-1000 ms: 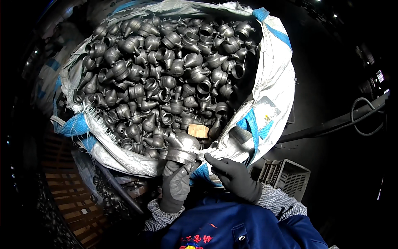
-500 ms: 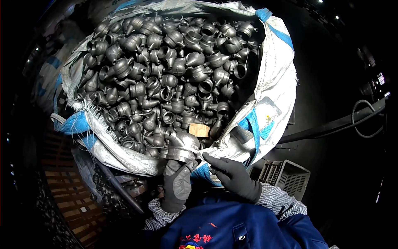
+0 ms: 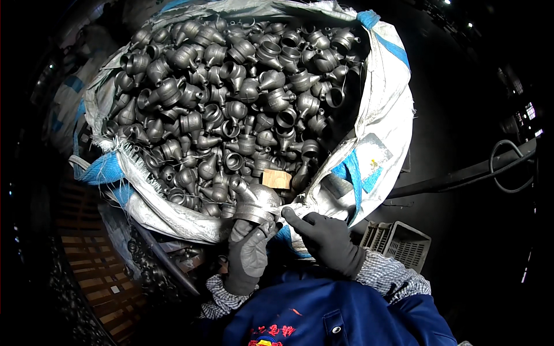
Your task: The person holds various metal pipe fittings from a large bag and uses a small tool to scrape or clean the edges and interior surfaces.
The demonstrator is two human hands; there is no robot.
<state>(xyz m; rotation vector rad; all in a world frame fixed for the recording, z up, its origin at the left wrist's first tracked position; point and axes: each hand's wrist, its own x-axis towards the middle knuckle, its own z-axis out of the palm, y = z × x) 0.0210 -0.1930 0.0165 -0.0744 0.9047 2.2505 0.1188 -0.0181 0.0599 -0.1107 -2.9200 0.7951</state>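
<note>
My left hand [image 3: 247, 256], in a grey glove, is closed round the collar of a dark grey metal casting [image 3: 254, 202]. This casting has a round body, a wide ring-like collar at the bottom and a short spout pointing up and left. My right hand [image 3: 326, 239], also gloved, is closed at the casting's right side, its forefinger stretched toward it. A thin pale sliver shows between that fingertip and the casting; what the hand grips is too small to make out. Behind the casting, many similar castings [image 3: 236, 109] fill a large white woven bag [image 3: 384, 104].
A wooden block [image 3: 276, 179] lies on the castings just beyond my hands. The bag's rolled rim [image 3: 179, 222] runs close in front of me, with blue straps [image 3: 104, 169]. A grey plastic crate [image 3: 407, 245] stands at right, slatted wood [image 3: 95, 259] at left. A dark bar [image 3: 450, 179] reaches in from the right.
My right hand has shifted slightly to the left and up along the casting, its knuckles more raised. The casting has turned or moved a little in my left hand.
</note>
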